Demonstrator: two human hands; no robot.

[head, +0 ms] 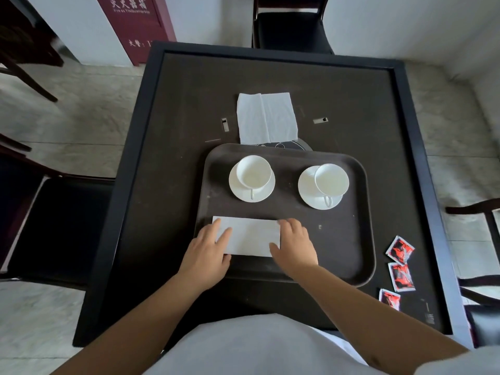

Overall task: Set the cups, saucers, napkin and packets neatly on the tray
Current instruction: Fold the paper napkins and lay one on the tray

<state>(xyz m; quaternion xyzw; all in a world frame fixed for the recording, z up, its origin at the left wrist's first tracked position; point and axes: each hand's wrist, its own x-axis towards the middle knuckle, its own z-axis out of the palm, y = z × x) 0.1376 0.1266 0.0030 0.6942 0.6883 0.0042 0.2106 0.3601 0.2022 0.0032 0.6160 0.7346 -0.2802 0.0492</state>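
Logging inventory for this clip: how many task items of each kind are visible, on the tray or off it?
Cups: 2, left cup and right cup
Saucers: 2, left saucer and right saucer
Napkins: 2, folded napkin on the tray, unfolded napkin on the table
Packets: 3, on the table at
Total: 9

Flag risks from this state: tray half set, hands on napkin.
1. The right cup sits off-centre on its saucer; nudging the tray may tip it.
2. Both hands press the napkin; sliding could crease it.
3. The packets lie off the tray near the table's right edge and could be knocked off.
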